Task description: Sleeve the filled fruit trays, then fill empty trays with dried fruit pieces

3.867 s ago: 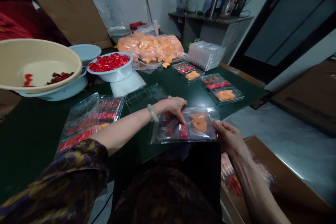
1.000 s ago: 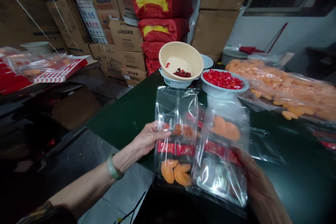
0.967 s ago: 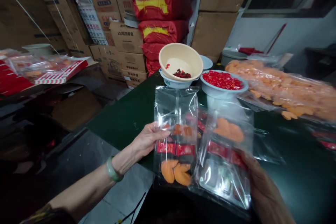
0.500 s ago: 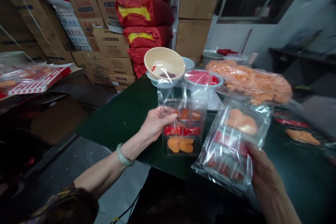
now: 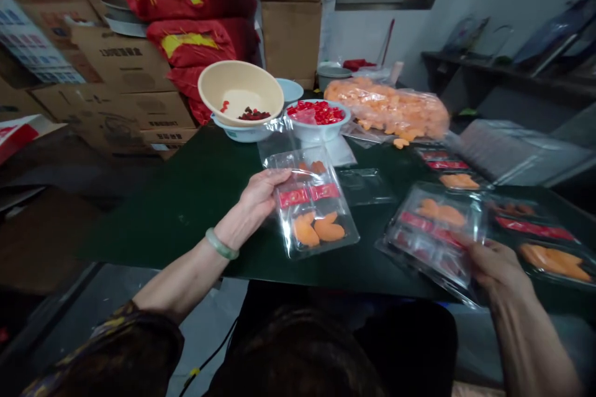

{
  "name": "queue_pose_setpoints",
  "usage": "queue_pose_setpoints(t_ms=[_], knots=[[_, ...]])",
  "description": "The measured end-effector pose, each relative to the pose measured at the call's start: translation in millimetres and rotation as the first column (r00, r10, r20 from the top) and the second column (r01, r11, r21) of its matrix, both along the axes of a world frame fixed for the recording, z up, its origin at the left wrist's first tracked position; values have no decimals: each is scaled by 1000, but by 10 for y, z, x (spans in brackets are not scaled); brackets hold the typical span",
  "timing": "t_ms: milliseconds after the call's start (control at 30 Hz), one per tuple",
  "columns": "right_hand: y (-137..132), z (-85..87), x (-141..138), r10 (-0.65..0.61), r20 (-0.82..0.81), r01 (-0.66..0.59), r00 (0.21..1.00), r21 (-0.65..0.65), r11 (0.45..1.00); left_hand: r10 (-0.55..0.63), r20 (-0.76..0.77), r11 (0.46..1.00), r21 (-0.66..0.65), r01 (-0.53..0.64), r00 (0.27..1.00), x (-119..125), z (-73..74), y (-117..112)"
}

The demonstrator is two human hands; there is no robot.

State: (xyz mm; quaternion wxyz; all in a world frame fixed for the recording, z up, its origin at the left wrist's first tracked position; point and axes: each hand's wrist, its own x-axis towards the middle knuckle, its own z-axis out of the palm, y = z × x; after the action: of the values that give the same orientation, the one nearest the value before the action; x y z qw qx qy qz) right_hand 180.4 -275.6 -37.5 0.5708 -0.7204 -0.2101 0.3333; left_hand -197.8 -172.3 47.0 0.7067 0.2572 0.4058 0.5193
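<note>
Fingers [image 5: 274,181] of the left hand [image 5: 258,198] grasp a bagged tray [image 5: 314,217]; the right hand [image 5: 496,267] grasps another bagged tray [image 5: 431,236] over the dark green surface [image 5: 162,217].

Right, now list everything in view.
Bagged trays: two, clear, under the hands.
Unbagged trays: two, clear, table's right side.
Bag of orange pieces: one, clear, far side.
Bowl of red pieces: one, white, far side.
Basin: one, beige, on a pale blue basin.
Sacks: three, red, behind the table.
Cartons: many, brown, stacked behind.
Table: one, dark green, centre.
Left hand: one, green bangle, on a bagged tray.
Right hand: one, holding a bagged tray.
</note>
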Motion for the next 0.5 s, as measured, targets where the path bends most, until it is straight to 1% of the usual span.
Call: queue_pose_setpoints(t_ms=[33,67,100,133,167,200,233,267,300,333,367,400,500], knots=[[-2,42,-2,-82,191,102,978,-99,990,-29,7,999,-14,29,1000,37,1,4],[-19,102,-47,-133,415,215,900,-156,964,-62,15,998,-25,63,998,79,1,6],[-53,172,-134,-143,603,284,785,-145,948,-94,23,995,-34,94,995,125,-3,8],[-105,238,-261,-124,717,262,685,-83,962,-122,35,991,-42,123,992,172,-11,10],[-171,291,-421,-110,776,166,622,7,986,-144,50,988,-48,146,988,220,-21,15],[-245,321,-602,-72,769,-28,635,115,993,-157,65,986,-47,161,985,268,-33,22],[-320,326,-793,68,719,-256,692,156,954,-163,75,985,-48,166,984,316,-45,30],[-388,307,-977,227,651,-448,725,195,873,-166,84,984,-51,170,983,362,-56,38],[-441,268,-1143,325,622,-558,712,220,800,-176,95,982,-55,182,980,407,-66,43],[-477,218,-1279,361,633,-615,685,236,752,-197,105,977,-61,204,975,450,-73,41],[-494,166,-1381,353,662,-637,661,247,730,-212,109,973,-70,220,971,492,-78,31],[-497,120,-1449,307,702,-630,642,256,733,-226,102,969,-79,234,969,532,-82,10],[-471,50,-1506,114,775,-518,621,297,802,-269,61,959,-80,273,961,643,-104,-137]])
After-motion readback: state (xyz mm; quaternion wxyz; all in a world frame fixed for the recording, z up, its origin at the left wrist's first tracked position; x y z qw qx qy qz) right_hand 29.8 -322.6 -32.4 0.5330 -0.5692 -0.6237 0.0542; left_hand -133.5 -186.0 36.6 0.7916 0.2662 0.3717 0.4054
